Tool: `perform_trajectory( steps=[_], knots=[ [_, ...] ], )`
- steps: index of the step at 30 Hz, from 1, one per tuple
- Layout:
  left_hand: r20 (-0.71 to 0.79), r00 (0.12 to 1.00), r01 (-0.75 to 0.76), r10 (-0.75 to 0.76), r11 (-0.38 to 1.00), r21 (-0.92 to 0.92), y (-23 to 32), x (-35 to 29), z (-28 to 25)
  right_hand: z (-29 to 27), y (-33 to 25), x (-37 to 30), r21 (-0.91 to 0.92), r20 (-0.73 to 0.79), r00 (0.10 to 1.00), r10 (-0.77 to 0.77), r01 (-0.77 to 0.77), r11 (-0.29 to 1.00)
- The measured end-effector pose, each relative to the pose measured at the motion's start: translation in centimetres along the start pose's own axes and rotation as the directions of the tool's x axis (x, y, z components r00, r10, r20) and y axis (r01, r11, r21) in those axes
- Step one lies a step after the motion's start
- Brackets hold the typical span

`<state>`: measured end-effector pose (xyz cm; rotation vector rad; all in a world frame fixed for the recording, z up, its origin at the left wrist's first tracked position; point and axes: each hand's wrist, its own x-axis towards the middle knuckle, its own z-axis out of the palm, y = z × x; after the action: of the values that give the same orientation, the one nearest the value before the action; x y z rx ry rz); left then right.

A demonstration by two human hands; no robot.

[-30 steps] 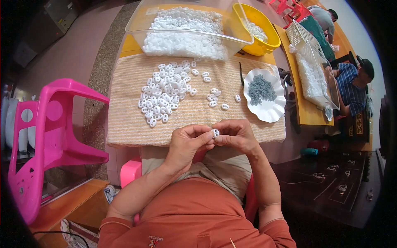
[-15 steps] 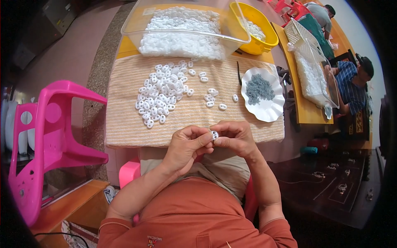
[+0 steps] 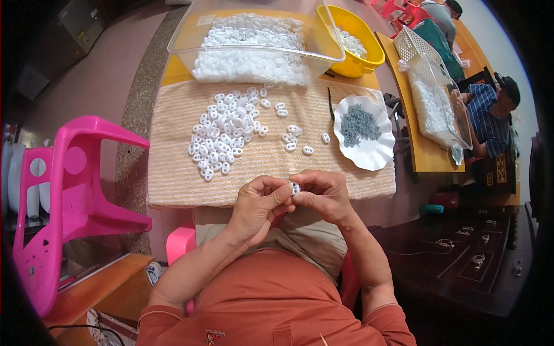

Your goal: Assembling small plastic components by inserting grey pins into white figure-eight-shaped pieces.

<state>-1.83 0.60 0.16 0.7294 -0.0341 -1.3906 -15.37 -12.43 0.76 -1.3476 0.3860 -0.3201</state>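
Grip narrow on both sides: the left hand (image 3: 262,202) and the right hand (image 3: 323,195) had one small white two-holed piece (image 3: 295,188) pinched between thumbs and fingers, right by the near edge of the striped towel (image 3: 173,185) that covered the bench (image 3: 176,70)! Fingers hid much of it, so whether its holes held anything was hard to say. Beyond, a heap of matching pieces (image 3: 222,130) sprawled on the left, a few strays (image 3: 291,138) lay mid-towel, and over on the right came a wavy-rimmed white plate (image 3: 369,161) loaded with grey bits (image 3: 360,126). Behind them all stood a clear bin (image 3: 323,56), with a yellow basin (image 3: 366,64) just beside it.
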Motion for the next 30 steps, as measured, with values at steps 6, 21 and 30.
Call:
perform_trajectory(
  steps=[6,21,30],
  knots=[
    [-0.004,1.000,-0.015,0.015,1.000,-0.009,-0.2,0.0,-0.1,0.0,0.2,0.0,-0.083,-0.007,0.999,-0.035,0.035,0.996],
    [0.085,0.996,0.045,-0.040,0.997,-0.057,0.3,0.5,-0.4,0.5,0.0,0.6,-0.050,0.013,0.995,-0.103,0.103,0.993],
    [0.125,0.991,0.058,-0.052,0.997,-0.046,0.4,0.6,-0.5,0.6,-0.6,0.5,-0.095,0.014,0.995,-0.103,0.104,0.990]
  ],
)
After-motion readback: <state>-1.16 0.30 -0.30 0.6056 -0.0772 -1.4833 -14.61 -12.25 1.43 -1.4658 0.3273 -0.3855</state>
